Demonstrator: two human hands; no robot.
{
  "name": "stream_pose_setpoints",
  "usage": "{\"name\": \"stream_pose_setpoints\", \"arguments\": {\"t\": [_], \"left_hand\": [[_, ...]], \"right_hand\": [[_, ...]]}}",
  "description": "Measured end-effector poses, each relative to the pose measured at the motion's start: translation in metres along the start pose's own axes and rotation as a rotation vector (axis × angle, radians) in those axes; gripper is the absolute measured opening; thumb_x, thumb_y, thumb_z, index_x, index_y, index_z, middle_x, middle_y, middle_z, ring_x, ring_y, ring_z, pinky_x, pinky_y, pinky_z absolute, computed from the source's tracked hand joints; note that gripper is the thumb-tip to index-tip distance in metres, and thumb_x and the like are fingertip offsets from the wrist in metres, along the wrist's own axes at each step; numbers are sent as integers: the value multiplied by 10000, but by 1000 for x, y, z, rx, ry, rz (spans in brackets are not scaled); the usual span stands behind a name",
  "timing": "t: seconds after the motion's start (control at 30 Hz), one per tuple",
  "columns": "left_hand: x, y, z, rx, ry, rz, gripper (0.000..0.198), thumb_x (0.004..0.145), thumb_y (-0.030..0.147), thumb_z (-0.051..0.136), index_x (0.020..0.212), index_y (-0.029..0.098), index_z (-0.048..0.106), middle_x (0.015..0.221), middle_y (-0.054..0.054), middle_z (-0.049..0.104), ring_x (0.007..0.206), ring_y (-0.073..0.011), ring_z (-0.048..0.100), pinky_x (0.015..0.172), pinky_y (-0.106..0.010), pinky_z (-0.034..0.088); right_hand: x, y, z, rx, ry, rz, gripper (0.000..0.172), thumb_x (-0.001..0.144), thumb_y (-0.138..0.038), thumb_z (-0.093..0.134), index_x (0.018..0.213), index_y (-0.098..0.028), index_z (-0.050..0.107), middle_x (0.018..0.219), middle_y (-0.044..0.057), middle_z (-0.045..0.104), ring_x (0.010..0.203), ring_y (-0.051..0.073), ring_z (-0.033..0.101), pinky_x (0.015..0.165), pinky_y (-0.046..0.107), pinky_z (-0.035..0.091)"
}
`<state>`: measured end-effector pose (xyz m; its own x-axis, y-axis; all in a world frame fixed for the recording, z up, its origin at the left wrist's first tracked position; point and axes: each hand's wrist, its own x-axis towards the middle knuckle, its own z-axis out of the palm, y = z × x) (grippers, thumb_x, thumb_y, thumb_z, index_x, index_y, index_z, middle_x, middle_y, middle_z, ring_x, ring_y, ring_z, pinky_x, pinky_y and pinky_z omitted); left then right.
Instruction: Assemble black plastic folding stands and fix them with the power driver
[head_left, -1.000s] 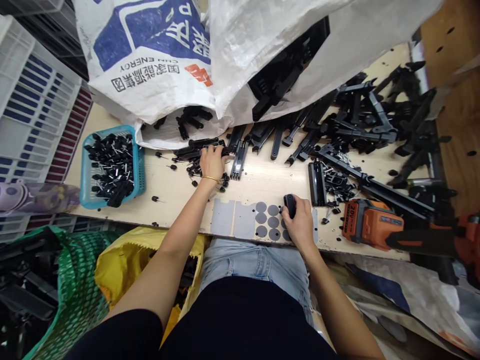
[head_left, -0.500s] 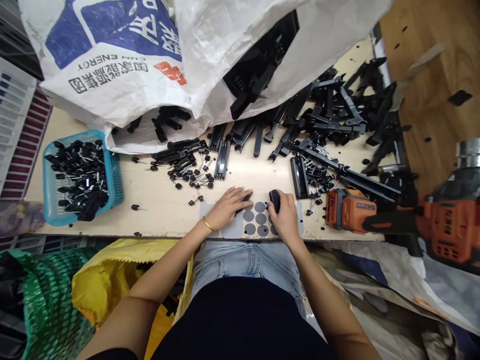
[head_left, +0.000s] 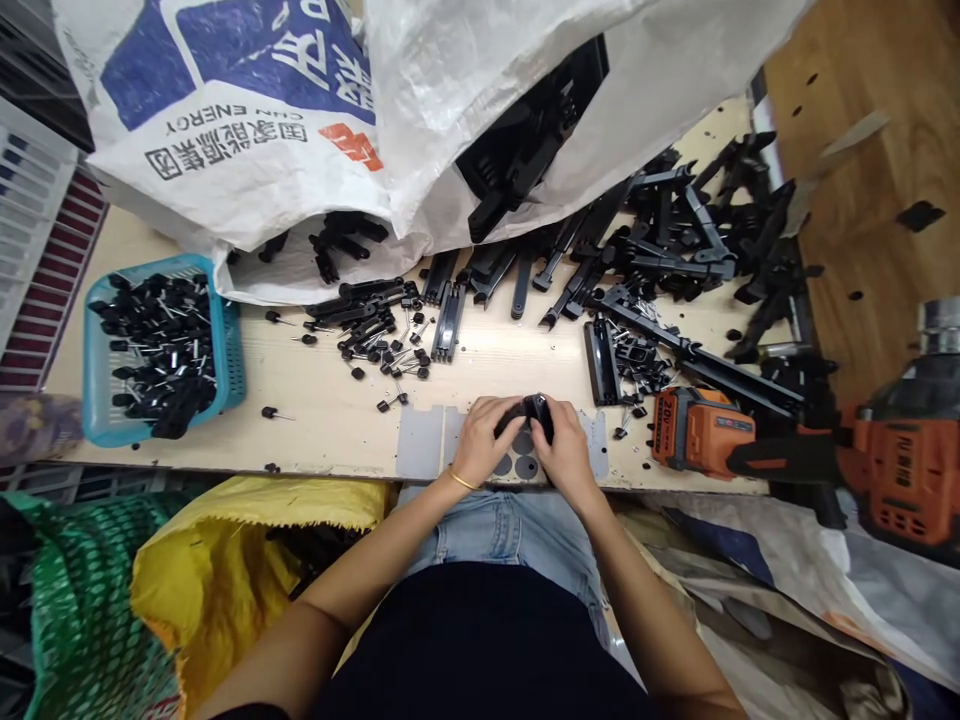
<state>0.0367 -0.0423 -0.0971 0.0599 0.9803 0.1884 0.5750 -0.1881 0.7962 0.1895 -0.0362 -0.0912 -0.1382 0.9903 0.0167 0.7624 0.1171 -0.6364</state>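
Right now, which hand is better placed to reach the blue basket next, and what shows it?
Probably the left hand: it is nearer the blue basket, on the person's left, while the right hand is farther over. Both grip black parts, so either may need freeing first.

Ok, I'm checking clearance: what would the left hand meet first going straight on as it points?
Probably the black plastic piece held in the right hand, just ahead of the left hand; any gap is unclear.

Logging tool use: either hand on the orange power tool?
No: the orange 20V power tool lies right of the left hand and right hand, touching neither.
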Motion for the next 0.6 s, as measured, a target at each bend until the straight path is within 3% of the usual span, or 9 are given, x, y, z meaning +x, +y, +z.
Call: {"name": "stream_pose_setpoints", "arguments": {"t": [0.17, 0.3, 0.43, 0.6], "left_hand": [[-4, -5, 10, 234, 27, 103, 338, 931, 336, 482, 1182, 136, 587, 862, -77, 593, 822, -199, 532, 764, -347, 460], [-6, -7, 13, 268, 77, 146, 244, 925, 324, 497, 1026, 141, 623, 784, -51, 602, 764, -192, 516, 726, -324, 421], [-4, -5, 15, 370, 135, 210, 220, 933, 289, 484, 1008, 131, 618, 768, -59, 606, 751, -195, 512, 714, -320, 402], [4, -10, 10, 460, 80, 357, 217, 938, 274, 472, 1011, 124, 611, 729, -51, 591, 725, -197, 512, 672, -315, 390]], "right_hand": [[-6, -8, 10, -27, -6, 0, 417, 873, -227, 436, 1272, -118, 490, 1052, 147, 542, 1013, 273, 523, 906, 453, 485], [-7, -6, 9, -11, -5, -28, 443, 859, -206, 451, 1297, -141, 472, 1043, 130, 534, 999, 259, 536, 896, 435, 499], [-4, -2, 5, 24, -16, -67, 484, 804, -154, 475, 1289, -156, 478, 1021, 114, 536, 967, 245, 553, 865, 417, 515], [-2, 0, 4, 19, -14, -84, 500, 755, -134, 486, 1254, -140, 511, 995, 111, 542, 940, 244, 556, 843, 410, 519]]}}
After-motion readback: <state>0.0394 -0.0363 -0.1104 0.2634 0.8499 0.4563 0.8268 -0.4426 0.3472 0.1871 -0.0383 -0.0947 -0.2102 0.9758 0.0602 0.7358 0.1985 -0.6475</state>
